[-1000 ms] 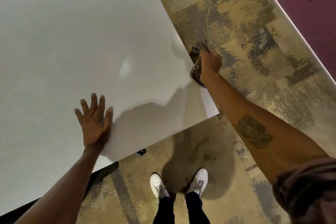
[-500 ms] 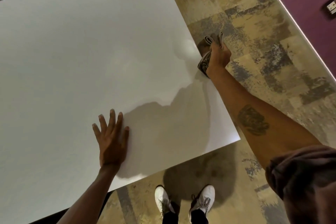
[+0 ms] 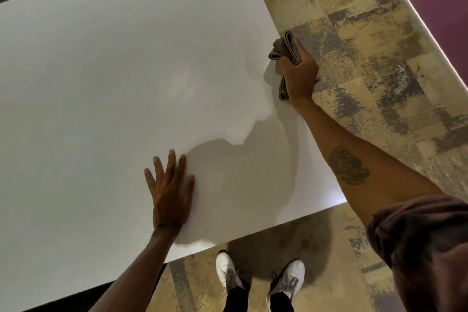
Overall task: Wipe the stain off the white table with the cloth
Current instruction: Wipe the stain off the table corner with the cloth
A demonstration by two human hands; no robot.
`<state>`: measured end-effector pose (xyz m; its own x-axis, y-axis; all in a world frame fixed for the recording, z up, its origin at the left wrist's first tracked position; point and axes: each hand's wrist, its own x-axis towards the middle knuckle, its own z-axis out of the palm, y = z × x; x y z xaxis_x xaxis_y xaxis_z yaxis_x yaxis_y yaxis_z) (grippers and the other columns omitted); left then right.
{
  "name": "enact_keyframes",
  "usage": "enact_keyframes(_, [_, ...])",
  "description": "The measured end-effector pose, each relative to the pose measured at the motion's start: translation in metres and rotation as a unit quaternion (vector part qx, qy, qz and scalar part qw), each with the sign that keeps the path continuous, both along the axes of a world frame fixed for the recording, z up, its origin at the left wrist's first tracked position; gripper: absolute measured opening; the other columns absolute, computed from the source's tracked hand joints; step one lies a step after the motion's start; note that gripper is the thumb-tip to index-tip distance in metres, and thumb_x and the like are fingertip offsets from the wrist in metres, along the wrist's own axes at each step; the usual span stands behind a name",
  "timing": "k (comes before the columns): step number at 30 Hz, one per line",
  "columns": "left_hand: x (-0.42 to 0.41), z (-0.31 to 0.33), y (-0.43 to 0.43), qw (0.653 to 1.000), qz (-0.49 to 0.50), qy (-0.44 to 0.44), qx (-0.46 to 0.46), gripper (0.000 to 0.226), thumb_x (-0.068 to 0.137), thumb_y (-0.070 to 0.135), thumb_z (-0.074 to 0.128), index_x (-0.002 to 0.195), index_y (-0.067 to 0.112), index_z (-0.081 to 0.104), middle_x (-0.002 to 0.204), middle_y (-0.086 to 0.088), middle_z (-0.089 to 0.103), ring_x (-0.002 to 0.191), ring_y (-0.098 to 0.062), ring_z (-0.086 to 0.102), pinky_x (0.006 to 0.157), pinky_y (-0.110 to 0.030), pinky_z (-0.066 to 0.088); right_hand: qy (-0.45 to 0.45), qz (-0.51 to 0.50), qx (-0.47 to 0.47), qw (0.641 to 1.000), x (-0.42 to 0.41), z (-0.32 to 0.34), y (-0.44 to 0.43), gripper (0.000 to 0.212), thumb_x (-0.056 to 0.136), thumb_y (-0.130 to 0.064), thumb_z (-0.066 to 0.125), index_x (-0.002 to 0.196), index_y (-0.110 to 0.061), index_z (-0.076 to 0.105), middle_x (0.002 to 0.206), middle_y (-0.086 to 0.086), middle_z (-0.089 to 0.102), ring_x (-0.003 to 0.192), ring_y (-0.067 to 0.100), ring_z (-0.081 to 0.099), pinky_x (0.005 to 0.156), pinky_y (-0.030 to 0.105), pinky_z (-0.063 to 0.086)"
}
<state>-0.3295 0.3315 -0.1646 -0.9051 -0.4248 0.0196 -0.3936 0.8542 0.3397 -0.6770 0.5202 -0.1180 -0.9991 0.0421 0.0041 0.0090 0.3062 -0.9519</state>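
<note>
Here, the right hand (image 3: 300,76) gripped a bunched cloth (image 3: 285,49) at the surface's (image 3: 114,71) three-o'clock edge. The left hand (image 3: 171,190) lay flat, fingers spread, toward six o'clock.

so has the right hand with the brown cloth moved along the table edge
Yes. The right hand with the brown cloth slid along the white table edge, farther from the near corner.

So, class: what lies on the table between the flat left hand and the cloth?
Nothing: in the head view, only bare white table with shadow lies between the left hand and the cloth gripped in the right hand.
</note>
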Motion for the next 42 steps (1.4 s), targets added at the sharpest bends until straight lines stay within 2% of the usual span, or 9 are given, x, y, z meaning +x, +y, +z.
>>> enact_keyframes(4, [0.002, -0.003, -0.002, 1.0, -0.01, -0.002, -0.007, 0.054, 0.106, 0.035, 0.038, 0.153, 0.011, 0.044, 0.166, -0.009, 0.029, 0.156, -0.043, 0.014, 0.123, -0.067, 0.009, 0.009, 0.051, 0.006, 0.999, -0.001, -0.001, 0.001, 0.049, 0.083, 0.0, 0.055, 0.132, -0.003, 0.058, 0.116, 0.005, 0.071, 0.106, 0.012, 0.068, 0.096, 0.027, 0.055])
enact_keyframes(10, [0.003, -0.005, -0.004, 1.0, -0.006, -0.005, 0.019, 0.051, 0.108, 0.029, 0.033, 0.155, 0.014, 0.042, 0.168, -0.005, 0.025, 0.158, -0.039, 0.008, 0.124, -0.065, 0.004, 0.015, 0.127, 0.064, 0.99, 0.015, -0.001, -0.007, 0.049, 0.083, -0.002, 0.058, 0.132, -0.002, 0.057, 0.126, 0.012, 0.066, 0.111, 0.011, 0.063, 0.098, 0.019, 0.05])
enact_keyframes(14, [0.002, -0.004, -0.003, 0.999, -0.002, -0.001, 0.034, 0.051, 0.108, 0.031, 0.03, 0.154, 0.015, 0.044, 0.166, -0.006, 0.027, 0.157, -0.04, 0.011, 0.125, -0.064, 0.004, 0.014, 0.171, 0.069, 0.983, 0.033, 0.001, -0.016, 0.047, 0.084, -0.002, 0.059, 0.131, -0.002, 0.058, 0.128, 0.012, 0.065, 0.119, 0.019, 0.062, 0.104, 0.026, 0.049])
enact_keyframes(17, [0.0, -0.002, -0.001, 0.999, 0.008, -0.002, 0.035, 0.05, 0.108, 0.03, 0.03, 0.152, 0.014, 0.047, 0.165, -0.008, 0.031, 0.156, -0.042, 0.015, 0.124, -0.065, 0.008, 0.002, 0.203, 0.085, 0.975, 0.054, 0.001, -0.022, 0.047, 0.085, -0.006, 0.061, 0.132, -0.006, 0.058, 0.128, 0.01, 0.066, 0.118, 0.015, 0.061, 0.098, 0.01, 0.045])
enact_keyframes(21, [0.003, -0.001, 0.001, 1.0, -0.002, 0.015, 0.019, 0.048, 0.108, 0.026, 0.031, 0.15, 0.009, 0.049, 0.163, -0.012, 0.034, 0.154, -0.043, 0.019, 0.123, -0.066, 0.011, -0.001, 0.236, 0.064, 0.97, 0.092, 0.0, -0.03, 0.045, 0.085, -0.004, 0.064, 0.13, -0.007, 0.06, 0.126, 0.009, 0.067, 0.115, 0.007, 0.061, 0.096, 0.002, 0.041])
enact_keyframes(27, [0.004, 0.005, 0.002, 0.997, 0.02, 0.007, 0.077, 0.053, 0.107, 0.029, 0.029, 0.155, 0.011, 0.04, 0.167, -0.006, 0.025, 0.158, -0.035, 0.006, 0.126, -0.06, -0.001, -0.063, 0.282, 0.024, 0.957, 0.15, 0.0, -0.035, 0.044, 0.084, 0.001, 0.064, 0.128, -0.007, 0.063, 0.124, 0.01, 0.068, 0.117, 0.017, 0.064, 0.107, 0.036, 0.049])
enact_keyframes(33, [0.009, 0.006, 0.001, 0.995, 0.012, 0.017, 0.099, 0.055, 0.109, 0.034, 0.022, 0.159, 0.014, 0.033, 0.169, -0.006, 0.021, 0.159, -0.032, 0.005, 0.127, -0.059, 0.0, -0.106, 0.304, -0.014, 0.947, 0.208, 0.002, -0.03, 0.042, 0.083, 0.0, 0.064, 0.121, -0.017, 0.068, 0.099, -0.011, 0.077, 0.098, 0.004, 0.071, 0.09, 0.019, 0.055])
enact_keyframes(38, [0.014, 0.008, -0.007, 0.98, -0.001, 0.044, 0.195, 0.05, 0.112, 0.03, 0.027, 0.161, 0.021, 0.028, 0.171, 0.0, 0.013, 0.16, -0.025, -0.002, 0.128, -0.053, -0.008, -0.125, 0.305, 0.052, 0.943, 0.255, 0.0, -0.029, 0.039, 0.085, -0.011, 0.071, 0.124, -0.017, 0.067, 0.118, 0.004, 0.072, 0.113, 0.014, 0.066, 0.104, 0.039, 0.051])
enact_keyframes(42, [0.019, 0.02, -0.018, 0.954, -0.016, 0.042, 0.296, 0.051, 0.112, 0.035, 0.024, 0.162, 0.024, 0.024, 0.172, 0.004, 0.005, 0.159, -0.018, -0.01, 0.126, -0.044, -0.018, -0.121, 0.301, 0.079, 0.943, 0.293, 0.007, -0.03, 0.038, 0.086, -0.013, 0.07, 0.124, -0.019, 0.066, 0.122, 0.003, 0.07, 0.115, 0.012, 0.064, 0.106, 0.035, 0.049])
